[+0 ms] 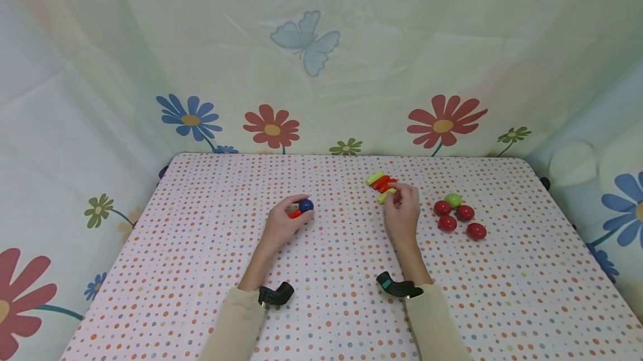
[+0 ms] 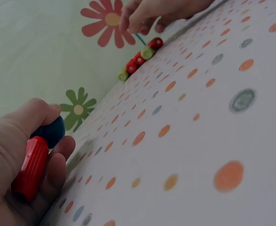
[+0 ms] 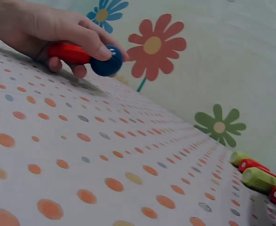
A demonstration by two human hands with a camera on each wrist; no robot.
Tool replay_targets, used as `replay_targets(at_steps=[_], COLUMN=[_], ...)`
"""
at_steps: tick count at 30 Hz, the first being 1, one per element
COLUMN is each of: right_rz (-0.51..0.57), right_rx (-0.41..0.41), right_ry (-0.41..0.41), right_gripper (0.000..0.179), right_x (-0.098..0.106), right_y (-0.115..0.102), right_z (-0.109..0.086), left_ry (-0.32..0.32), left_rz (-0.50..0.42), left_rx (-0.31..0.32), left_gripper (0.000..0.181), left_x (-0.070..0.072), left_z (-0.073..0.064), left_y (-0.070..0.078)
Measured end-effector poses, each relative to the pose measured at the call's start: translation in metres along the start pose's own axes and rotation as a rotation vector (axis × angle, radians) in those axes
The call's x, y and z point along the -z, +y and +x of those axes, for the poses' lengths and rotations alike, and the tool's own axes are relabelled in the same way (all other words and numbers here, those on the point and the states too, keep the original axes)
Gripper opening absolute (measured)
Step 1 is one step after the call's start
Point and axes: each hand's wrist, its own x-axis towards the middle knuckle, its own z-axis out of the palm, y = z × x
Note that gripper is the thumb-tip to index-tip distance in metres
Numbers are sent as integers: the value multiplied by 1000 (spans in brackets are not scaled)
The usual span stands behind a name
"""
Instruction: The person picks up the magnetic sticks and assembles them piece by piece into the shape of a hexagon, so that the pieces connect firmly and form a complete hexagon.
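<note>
My left hand (image 1: 282, 221) holds a red ribbed handle (image 2: 33, 165) between thumb and fingers. At the handle's end sits a glossy dark blue ball (image 1: 306, 205), and together they look like a small maraca. The thumb and fingertips lie against the ball. My right hand (image 1: 403, 211) is over the near end of a row of short handles, red (image 1: 380, 182) and yellow-green (image 1: 374, 177), lying side by side. Its fingers are loosely bent close over the end red handle (image 2: 155, 43), which the hand partly covers in the head view.
Several glossy red balls (image 1: 476, 231) and one green ball (image 1: 453, 200) lie to the right of my right hand. The table (image 1: 341, 272) has a dotted cover. A flowered cloth (image 1: 351, 93) hangs behind it. A black device (image 1: 276, 294) is strapped on each wrist.
</note>
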Motion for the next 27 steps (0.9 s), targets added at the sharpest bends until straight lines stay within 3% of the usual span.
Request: replay_targets(at_steps=[4, 10, 15, 22, 27], right_rz=[-100, -202, -194, -166, -154], right_rx=[-112, -235, -290, -355, -365], right_ry=[14, -72, -77, -51, -22], right_gripper=[30, 37, 37, 33, 31], right_x=[4, 5, 6, 10, 15], right_y=[9, 10, 9, 8, 5], right_z=[5, 6, 5, 7, 7], left_ry=[-38, -106, -128, -173, -188], left_rz=[-29, -16, 2, 2, 6], left_rx=[27, 55, 55, 64, 73], left_gripper=[47, 47, 45, 45, 46], left_x=[13, 31, 38, 43, 40], left_z=[0, 0, 1, -11, -4], left_y=[-4, -8, -12, 20, 1])
